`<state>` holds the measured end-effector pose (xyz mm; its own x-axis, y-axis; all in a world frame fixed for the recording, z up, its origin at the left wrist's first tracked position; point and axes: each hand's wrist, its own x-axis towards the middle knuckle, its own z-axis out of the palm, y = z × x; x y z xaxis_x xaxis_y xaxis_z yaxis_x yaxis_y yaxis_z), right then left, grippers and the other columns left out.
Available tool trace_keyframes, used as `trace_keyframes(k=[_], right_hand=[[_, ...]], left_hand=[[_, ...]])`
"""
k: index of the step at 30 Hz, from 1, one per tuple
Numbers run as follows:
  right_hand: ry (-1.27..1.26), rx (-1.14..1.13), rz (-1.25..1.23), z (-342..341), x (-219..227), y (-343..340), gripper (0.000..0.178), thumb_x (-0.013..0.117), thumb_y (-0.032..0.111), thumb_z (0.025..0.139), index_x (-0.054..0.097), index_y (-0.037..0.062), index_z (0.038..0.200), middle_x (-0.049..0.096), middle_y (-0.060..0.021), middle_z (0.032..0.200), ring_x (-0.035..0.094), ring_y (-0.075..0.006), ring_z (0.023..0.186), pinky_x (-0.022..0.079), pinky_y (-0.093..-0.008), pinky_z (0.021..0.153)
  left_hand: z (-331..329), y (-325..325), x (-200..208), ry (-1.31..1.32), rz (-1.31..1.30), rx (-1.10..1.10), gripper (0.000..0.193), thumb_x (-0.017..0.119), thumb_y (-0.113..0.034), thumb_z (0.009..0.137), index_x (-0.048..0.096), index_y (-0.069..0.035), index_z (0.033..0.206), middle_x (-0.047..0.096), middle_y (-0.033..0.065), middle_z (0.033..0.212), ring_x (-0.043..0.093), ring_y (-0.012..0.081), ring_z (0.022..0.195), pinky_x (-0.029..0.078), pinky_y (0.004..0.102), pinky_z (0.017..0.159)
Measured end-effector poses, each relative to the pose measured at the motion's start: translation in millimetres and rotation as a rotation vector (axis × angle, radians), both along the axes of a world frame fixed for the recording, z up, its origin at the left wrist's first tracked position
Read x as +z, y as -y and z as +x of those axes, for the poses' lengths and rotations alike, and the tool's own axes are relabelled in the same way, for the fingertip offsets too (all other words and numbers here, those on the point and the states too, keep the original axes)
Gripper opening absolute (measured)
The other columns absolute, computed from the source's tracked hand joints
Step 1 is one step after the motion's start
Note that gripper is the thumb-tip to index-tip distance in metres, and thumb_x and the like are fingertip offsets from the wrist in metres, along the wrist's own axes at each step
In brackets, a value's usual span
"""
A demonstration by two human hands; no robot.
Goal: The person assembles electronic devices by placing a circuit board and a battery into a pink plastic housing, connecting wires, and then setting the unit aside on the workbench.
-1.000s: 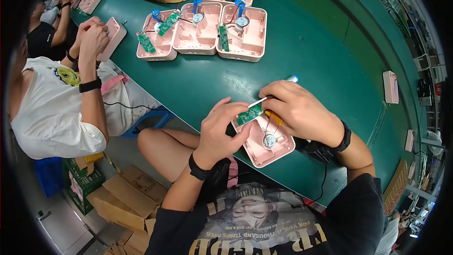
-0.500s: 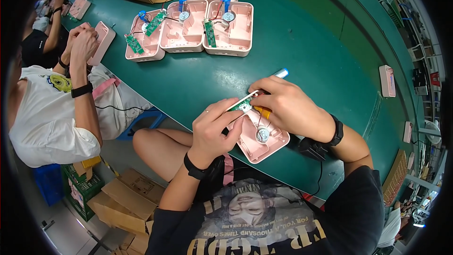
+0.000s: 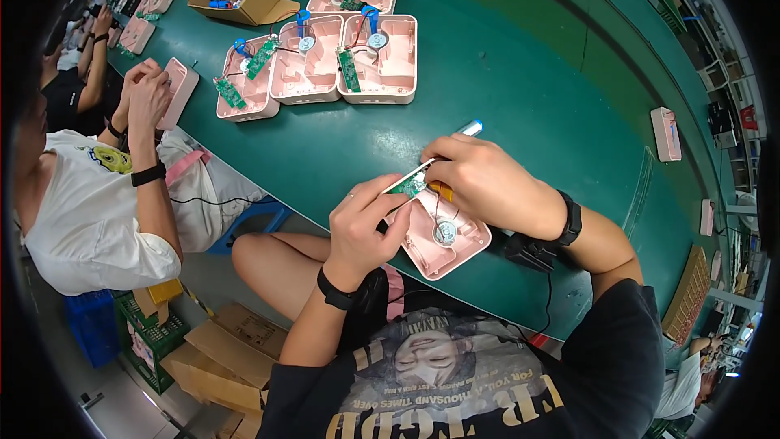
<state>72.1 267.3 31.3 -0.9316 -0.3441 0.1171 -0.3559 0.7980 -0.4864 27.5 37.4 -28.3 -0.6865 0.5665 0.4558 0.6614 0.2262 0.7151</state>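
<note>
Here, pink casing [image 3: 421,232] between hands [image 3: 357,228], green circuit board [image 3: 413,185] at their fingertips

From far away I see a pink case [image 3: 421,247], a green board [image 3: 412,185], a yellow piece [image 3: 441,190], a silver disc [image 3: 444,232], a dark green surface [image 3: 520,73] and a black shirt [image 3: 504,349] with gold letters [image 3: 528,391].

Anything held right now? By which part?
Green circuit board: left hand has its left end. Right hand is at the right end; exact grip hidden.
</note>
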Motion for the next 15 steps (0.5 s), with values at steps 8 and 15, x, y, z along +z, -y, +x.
trace_keyframes(k=[8,15], right_hand=[[-0.032,0.013,-0.03,-10,18,-14,0.018,0.078,0.013,0.087,0.078,0.0044,0.103,0.071,-0.0111,0.118,0.067,-0.0306,0.11,0.056,-0.0394,0.091],[0.078,0.045,0.058,-10,46,-33,0.024,0.076,0.018,0.092,0.078,0.0081,0.113,0.069,-0.0104,0.119,0.064,-0.0306,0.115,0.053,-0.0395,0.096]], left_hand=[[-6,-5,-1,-0.081,-0.006,-0.014,0.007,0.076,-0.001,0.083,0.073,0.001,0.09,0.073,0.0165,0.106,0.069,0.0345,0.091,0.056,0.0423,0.083],[2,-1,-8,-0.055,-0.025,0.173,0.007,0.074,-0.004,0.085,0.069,-0.001,0.088,0.064,0.0165,0.1,0.062,0.0357,0.09,0.051,0.0458,0.08]])
